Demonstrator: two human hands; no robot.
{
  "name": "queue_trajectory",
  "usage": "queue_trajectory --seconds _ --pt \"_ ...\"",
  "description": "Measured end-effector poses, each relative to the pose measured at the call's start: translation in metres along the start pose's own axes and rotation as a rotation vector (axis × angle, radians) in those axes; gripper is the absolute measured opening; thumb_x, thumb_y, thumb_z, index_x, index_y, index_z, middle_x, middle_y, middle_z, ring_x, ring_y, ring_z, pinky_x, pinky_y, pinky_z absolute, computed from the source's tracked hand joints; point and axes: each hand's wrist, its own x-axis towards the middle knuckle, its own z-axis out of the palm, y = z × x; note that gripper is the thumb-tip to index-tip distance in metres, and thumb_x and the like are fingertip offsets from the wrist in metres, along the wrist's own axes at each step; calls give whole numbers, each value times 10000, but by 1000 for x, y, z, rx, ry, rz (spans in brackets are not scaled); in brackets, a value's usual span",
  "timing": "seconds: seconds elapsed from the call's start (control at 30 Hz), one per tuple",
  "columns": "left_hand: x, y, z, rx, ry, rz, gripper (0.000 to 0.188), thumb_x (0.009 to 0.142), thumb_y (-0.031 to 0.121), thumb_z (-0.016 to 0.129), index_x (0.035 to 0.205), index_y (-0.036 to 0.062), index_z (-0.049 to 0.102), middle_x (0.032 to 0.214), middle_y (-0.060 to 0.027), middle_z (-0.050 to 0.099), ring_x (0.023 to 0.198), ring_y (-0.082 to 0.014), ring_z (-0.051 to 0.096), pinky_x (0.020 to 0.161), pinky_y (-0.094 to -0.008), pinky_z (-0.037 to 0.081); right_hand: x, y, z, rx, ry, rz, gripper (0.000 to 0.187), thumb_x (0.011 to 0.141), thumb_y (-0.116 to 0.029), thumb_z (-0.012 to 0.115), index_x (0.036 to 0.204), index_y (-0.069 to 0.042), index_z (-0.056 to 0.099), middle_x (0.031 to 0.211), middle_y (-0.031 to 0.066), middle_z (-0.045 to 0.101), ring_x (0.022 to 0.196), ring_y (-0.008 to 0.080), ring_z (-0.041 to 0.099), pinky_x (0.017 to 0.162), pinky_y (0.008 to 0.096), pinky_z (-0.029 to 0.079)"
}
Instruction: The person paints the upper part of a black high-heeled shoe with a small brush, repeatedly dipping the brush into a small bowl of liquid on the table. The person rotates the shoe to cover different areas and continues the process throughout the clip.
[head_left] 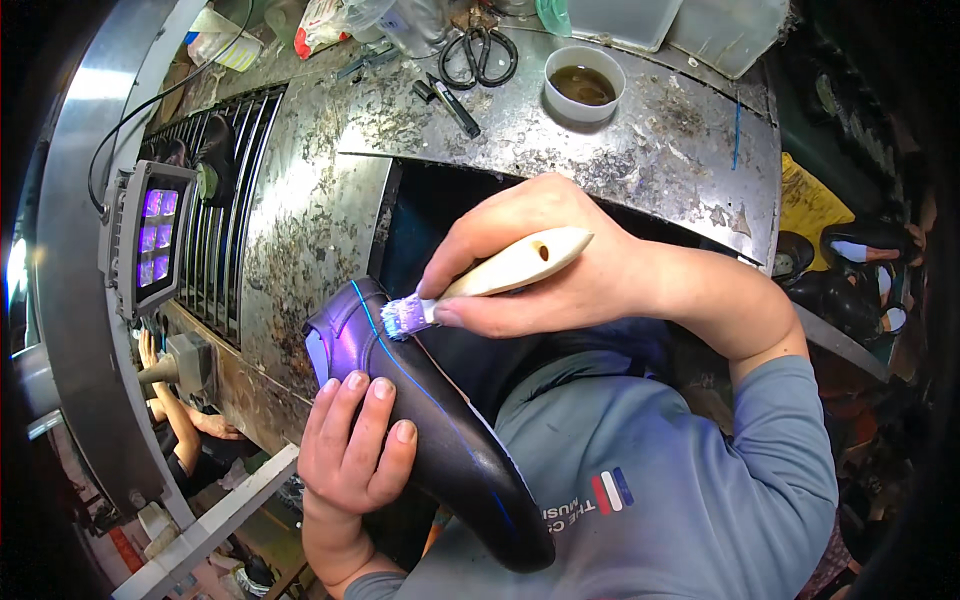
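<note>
Item: one black shoe [450,450], in front of the worktop [300,195] and before the grey shirt [680,530], toe toward the bottom of my view, heel end toward the upper left. A blue line runs along its side; purple light shines on the heel.

Item: right grip [545,265], closed around a brush [510,268] with a pale wooden handle, a hole near its end. I see the bristles touching the shoe beside the blue line.

Item: left grip [352,450], holding the shoe from its near side, fingers spread flat along it. The palm is partly turned from me.

Item: lamp [150,240], grey-framed, six purple lit squares, at the left, near a rack [250,165] of dark bars.

Item: white tub [590,113], brown liquid inside, on the far part of the worktop.

Item: scissors [484,45] with black loop handles, left of the tub; just beside them, a black pen [458,108].

Item: clear plastic bin [630,22], behind the tub.

Item: yellow sheet [808,215], at the right, with dark shoes [848,300] near it.

Item: another person's arm [180,420], lower left, beyond a metal post.
</note>
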Motion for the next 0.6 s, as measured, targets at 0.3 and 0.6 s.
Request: queue_trajectory --seconds 0.3,0.6 --pt "1 3 -8 13 -47 6 266 972 131 637 1217 128 535 1222 -168 689 1133 -390 667 956 -538 566 11 0 7 -95 -44 -117 143 846 -149 802 938 -53 750 866 84 758 775 243 743 698 329 592" --pt "0 2 -6 17 -55 3 268 975 127 631 1225 121 533 1235 -172 685 1140 -398 664 954 -539 567 10 -8 0 54 -183 39 110 845 -137 794 912 -55 765 841 76 759 763 227 738 689 322 584"
